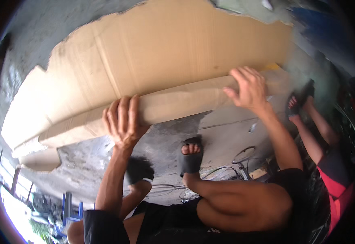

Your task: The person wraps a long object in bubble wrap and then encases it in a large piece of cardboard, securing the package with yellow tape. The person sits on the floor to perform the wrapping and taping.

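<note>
A big sheet of brown corrugated cardboard [161,53] fills the upper half of the head view, folded along its near edge. My left hand [122,122] grips that folded near edge from below, fingers curled over it. My right hand [248,87] presses flat on the same edge farther right, fingers spread. Below the cardboard I see my bare legs and a foot in a dark sandal [191,156] on the grey concrete floor [226,130].
Another person's legs, in red shorts [336,187] and sandals, are at the right beside the cardboard's right end. Bicycle wheel parts and wires [242,156] lie on the floor near my right knee. Blue metal frames [70,207] stand at the lower left.
</note>
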Available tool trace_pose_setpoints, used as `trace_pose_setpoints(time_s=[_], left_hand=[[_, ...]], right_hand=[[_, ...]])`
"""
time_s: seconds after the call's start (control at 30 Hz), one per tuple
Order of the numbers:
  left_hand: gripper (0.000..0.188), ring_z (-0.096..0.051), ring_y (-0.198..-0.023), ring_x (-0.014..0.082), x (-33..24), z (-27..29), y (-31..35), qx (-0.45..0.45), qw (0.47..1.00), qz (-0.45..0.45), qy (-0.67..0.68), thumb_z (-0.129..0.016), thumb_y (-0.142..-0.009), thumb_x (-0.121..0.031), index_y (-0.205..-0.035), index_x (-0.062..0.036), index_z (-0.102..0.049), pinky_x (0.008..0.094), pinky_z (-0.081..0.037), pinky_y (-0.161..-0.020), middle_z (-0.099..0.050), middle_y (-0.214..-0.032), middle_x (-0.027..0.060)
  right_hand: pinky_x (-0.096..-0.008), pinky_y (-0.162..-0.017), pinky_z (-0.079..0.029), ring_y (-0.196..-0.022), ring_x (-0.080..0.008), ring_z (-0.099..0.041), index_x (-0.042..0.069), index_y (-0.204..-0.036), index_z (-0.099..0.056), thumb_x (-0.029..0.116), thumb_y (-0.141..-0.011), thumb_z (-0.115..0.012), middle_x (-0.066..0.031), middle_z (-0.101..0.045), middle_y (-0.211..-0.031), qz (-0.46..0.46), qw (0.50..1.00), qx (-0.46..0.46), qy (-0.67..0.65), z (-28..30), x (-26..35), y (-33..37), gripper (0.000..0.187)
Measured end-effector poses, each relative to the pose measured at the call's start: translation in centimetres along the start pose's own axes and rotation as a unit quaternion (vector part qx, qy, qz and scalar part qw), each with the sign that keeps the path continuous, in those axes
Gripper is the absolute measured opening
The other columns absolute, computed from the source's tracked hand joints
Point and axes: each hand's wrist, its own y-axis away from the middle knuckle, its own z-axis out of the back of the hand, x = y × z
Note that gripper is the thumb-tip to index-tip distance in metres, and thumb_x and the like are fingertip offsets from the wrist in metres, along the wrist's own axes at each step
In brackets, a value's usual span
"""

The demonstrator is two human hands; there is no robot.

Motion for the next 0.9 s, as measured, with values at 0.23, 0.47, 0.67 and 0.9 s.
trace_pose_setpoints(time_s=[0.23,0.47,0.67,0.9], left_hand=[[0.075,-0.069,-0.116,0.0315,-0.3,-0.5,0.3,-0.035,0.999,-0.020,-0.030,-0.082,-0.080,-0.051,-0.142,-0.0116,-0.065,0.0536,-0.047,-0.102,-0.072,-0.128,0.0109],[0.082,-0.067,-0.116,0.0314,-0.3,-0.3,0.4,-0.022,0.999,-0.016,-0.035,-0.086,-0.075,-0.053,-0.143,-0.0118,-0.065,0.0540,-0.046,-0.103,-0.071,-0.129,0.0107],[0.100,-0.064,-0.121,0.0316,-0.4,0.3,0.4,0.017,1.000,0.009,-0.010,-0.096,-0.059,-0.046,-0.148,-0.0133,-0.062,0.0549,-0.043,-0.107,-0.068,-0.135,0.0078],[0.116,-0.059,-0.124,0.0313,-0.8,1.9,-0.2,0.118,0.992,0.035,0.023,-0.103,-0.046,-0.044,-0.149,-0.0137,-0.059,0.0542,-0.038,-0.110,-0.064,-0.137,0.0070]], right_hand=[[-0.0515,-0.099,-0.052,-0.104,-0.0432,-0.069,0.002,-0.115,-0.071,0.037,-0.097,-0.069,-0.0181,-0.073,-0.110,-0.039,0.999,-0.023,0.030,4.7,-10.3,4.4,0.040],[-0.0524,-0.101,-0.052,-0.108,-0.0449,-0.069,0.000,-0.109,-0.075,0.030,-0.099,-0.065,-0.0212,-0.075,-0.102,-0.073,0.996,0.037,0.020,5.0,-13.4,5.6,0.033],[-0.0538,-0.087,-0.052,-0.098,-0.0453,-0.068,-0.001,-0.104,-0.076,0.028,-0.101,-0.063,-0.0252,-0.073,-0.093,-0.143,0.982,0.122,0.016,5.0,-13.5,4.3,0.031],[-0.0516,-0.089,-0.050,-0.097,-0.0456,-0.065,0.000,-0.105,-0.070,0.025,-0.101,-0.062,-0.0236,-0.070,-0.101,-0.113,0.989,0.095,0.023,5.0,-12.3,4.6,0.027]])
